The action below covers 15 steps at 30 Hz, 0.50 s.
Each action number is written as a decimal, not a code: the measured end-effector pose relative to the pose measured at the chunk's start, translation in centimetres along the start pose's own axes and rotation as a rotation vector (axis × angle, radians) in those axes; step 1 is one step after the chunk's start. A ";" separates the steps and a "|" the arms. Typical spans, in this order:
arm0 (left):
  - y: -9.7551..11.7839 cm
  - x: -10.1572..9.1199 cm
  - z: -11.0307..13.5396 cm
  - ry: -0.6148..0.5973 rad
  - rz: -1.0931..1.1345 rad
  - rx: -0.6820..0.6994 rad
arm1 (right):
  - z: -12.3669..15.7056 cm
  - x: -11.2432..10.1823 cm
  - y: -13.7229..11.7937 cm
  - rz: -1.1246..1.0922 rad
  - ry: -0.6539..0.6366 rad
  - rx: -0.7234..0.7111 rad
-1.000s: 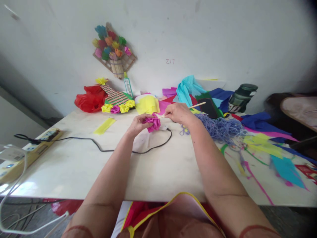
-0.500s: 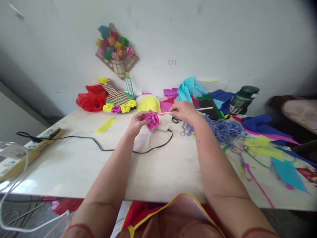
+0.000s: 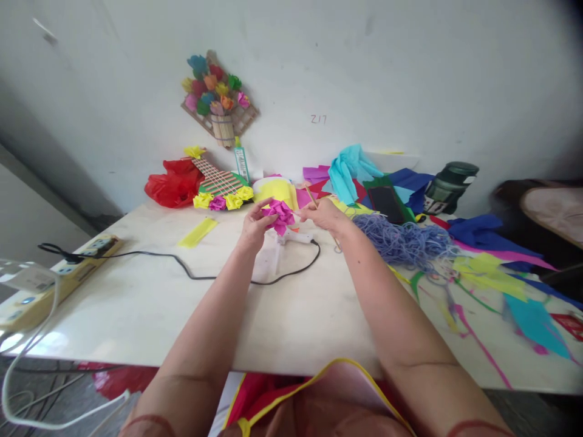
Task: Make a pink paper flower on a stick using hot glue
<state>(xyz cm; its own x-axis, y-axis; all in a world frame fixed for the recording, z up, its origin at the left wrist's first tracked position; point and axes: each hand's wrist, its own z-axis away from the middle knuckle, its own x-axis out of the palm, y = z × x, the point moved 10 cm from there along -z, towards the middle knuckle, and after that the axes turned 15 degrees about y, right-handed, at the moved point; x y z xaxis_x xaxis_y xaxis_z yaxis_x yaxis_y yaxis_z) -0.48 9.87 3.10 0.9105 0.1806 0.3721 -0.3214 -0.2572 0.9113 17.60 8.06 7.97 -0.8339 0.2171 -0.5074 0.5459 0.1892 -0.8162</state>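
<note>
My left hand (image 3: 255, 226) is closed around a magenta crepe-paper flower (image 3: 281, 217) with ruffled petals, held above the table. Close beside it on the right, my right hand (image 3: 324, 216) has a thin wooden stick (image 3: 311, 195) between its fingers, slanting from upper left to lower right. The right fingertips come up to the flower's edge; whether they touch it I cannot tell. Below the flower lies a white glue gun (image 3: 300, 237), partly hidden, with a black cord (image 3: 191, 276).
A power strip (image 3: 77, 273) lies at left, near a yellow paper strip (image 3: 198, 233). Behind stand a flower-trimmed paper guitar (image 3: 219, 182) and a red bag (image 3: 175, 183). At right are tangled purple string (image 3: 405, 243), a phone (image 3: 386, 204), a dark green bottle (image 3: 452, 187) and paper scraps.
The stick has swung from nearly level, pointing right, to a steep slant in my right hand. That hand has shifted slightly left and down, nearer the flower. The view has shifted slightly.
</note>
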 end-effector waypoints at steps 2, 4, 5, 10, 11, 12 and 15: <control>-0.1 0.2 0.0 -0.016 -0.004 0.009 | 0.5 0.6 -0.2 -0.004 -0.033 0.010; -0.3 0.4 0.1 -0.033 0.004 0.014 | 0.7 1.2 -0.2 -0.030 -0.052 0.033; -0.4 0.5 0.1 -0.038 0.012 0.013 | 0.7 1.4 0.0 -0.055 -0.051 0.051; -0.9 1.0 0.5 -0.020 0.085 -0.053 | 0.1 1.9 1.3 -0.235 0.025 0.134; -1.0 1.0 0.6 -0.011 0.101 -0.074 | 0.0 1.9 1.4 -0.268 0.040 0.143; -1.0 1.1 0.7 -0.005 0.113 -0.086 | -0.1 1.8 1.5 -0.298 0.053 0.149; -0.9 1.4 1.1 -0.013 0.117 -0.096 | -0.4 1.6 1.7 -0.354 0.080 0.153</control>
<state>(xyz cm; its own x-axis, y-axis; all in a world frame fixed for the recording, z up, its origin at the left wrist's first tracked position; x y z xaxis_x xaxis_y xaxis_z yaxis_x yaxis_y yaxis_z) 1.40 9.35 2.64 0.8686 0.1425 0.4747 -0.4481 -0.1832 0.8750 17.24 9.09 5.92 -0.9562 0.2395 -0.1685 0.2017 0.1218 -0.9718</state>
